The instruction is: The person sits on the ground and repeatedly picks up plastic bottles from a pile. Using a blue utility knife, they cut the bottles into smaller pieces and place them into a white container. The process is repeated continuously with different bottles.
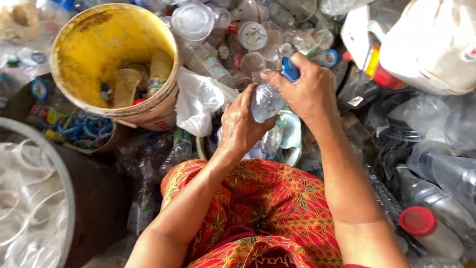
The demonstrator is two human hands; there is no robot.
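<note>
The left hand point(241, 125) wraps around the body of a small clear plastic bottle point(266, 101), its fingers clamped on it, holding it up over the lap between a yellow bucket point(94, 37) and a heap of clear plastic waste. The right hand point(306, 90) sits on top of the bottle, fingers closed around its blue cap point(290, 69) — the cap looks to be seated on the neck and not yet off, though the fingers hide the joint.

As to how far the sorting stands: the yellow bucket already holds a few bottles and loose bits at its bottom, a dark tub point(74, 131) beside it holds blue plastic rings, and a white basin point(34, 198) at the lower left is filled with clear rings. Much is left, I judge — cups, lids and crushed bottles point(436, 168) lie piled all around, and a red-capped bottle point(429, 228) lies untouched at the right.
</note>
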